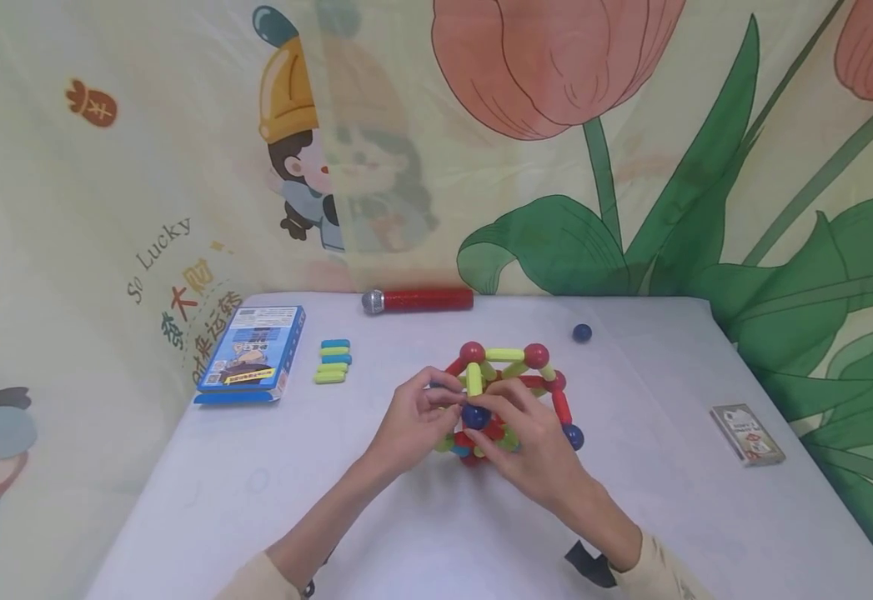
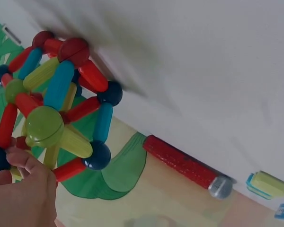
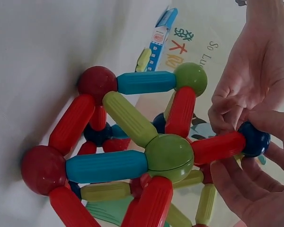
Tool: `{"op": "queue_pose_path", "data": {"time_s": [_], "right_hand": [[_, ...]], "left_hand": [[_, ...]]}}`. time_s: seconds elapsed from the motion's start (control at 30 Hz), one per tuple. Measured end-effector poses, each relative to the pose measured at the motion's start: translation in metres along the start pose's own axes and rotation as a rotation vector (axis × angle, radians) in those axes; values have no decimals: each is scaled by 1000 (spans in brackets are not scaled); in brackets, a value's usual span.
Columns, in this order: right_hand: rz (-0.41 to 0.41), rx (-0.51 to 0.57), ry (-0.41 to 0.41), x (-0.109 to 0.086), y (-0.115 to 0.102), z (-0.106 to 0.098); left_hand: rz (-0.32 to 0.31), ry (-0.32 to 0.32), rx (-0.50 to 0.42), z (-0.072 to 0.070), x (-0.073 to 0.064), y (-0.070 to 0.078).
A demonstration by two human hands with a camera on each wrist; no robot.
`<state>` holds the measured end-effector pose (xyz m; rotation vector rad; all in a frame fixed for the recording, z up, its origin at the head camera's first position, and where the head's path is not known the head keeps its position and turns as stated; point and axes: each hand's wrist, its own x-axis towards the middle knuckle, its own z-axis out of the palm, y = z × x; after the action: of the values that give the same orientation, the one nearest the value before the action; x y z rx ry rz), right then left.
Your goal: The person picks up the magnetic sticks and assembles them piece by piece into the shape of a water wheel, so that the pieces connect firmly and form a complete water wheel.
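Note:
A magnetic ball-and-stick frame (image 3: 170, 158) of red, yellow-green and blue sticks joined by coloured balls is between both hands. With thumb and fingers, the right hand (image 1: 537, 442) pinches a dark blue ball (image 1: 476, 416) on the near side of the frame. From the other side the left hand (image 1: 417, 421) has its thumb and curled fingers at that same ball, and they partly hide it. A red stick (image 3: 219, 147) runs from this ball to a green ball (image 3: 169, 158). In the head view the hands cover much of the frame's lower part.
Several loose sticks (image 1: 333, 361) lie in a column beside a blue box (image 1: 252, 350) on the left. A red microphone-shaped object (image 1: 421, 300) is at the table's back edge. To the right are a loose blue ball (image 1: 582, 332) and a small card box (image 1: 747, 434).

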<state>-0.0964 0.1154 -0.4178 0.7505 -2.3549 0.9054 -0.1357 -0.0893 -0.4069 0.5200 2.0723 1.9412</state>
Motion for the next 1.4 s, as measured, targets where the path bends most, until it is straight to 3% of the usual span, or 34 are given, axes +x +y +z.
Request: {"op": "queue_pose_path", "data": {"time_s": [0.13,0.57,0.7,0.8,0.87,0.97,1.03,1.13,1.2,1.3,1.4], "right_hand": [[8,11,-11,-1,1,1],[93,58,-36,-12,14,1],[101,76,-32,-13,19,1],[120,75,-46,-15,19,-4],[127,52,-43,-17,20,-11],[133,4,-10,-24,22,-26],[140,-31,26,-30,25,-37],[155,-61,71,-40,29,-49],[167,-73,95,-46,31,-54],[187,-93,113,-54,35,-57],[224,-111,131,-65,39,-62]], "left_hand": [[-14,11,27,0,-1,1],[48,-21,115,-1,-7,2],[64,-24,187,-6,-8,5],[65,36,320,-20,-6,6],[53,103,436,-38,0,2],[4,213,676,-74,12,-13],[-38,250,872,-97,21,-25],[-74,232,1152,-122,32,-46],[-63,200,1289,-132,37,-58],[-26,183,1430,-143,38,-75],[16,177,1504,-145,39,-87]]}}
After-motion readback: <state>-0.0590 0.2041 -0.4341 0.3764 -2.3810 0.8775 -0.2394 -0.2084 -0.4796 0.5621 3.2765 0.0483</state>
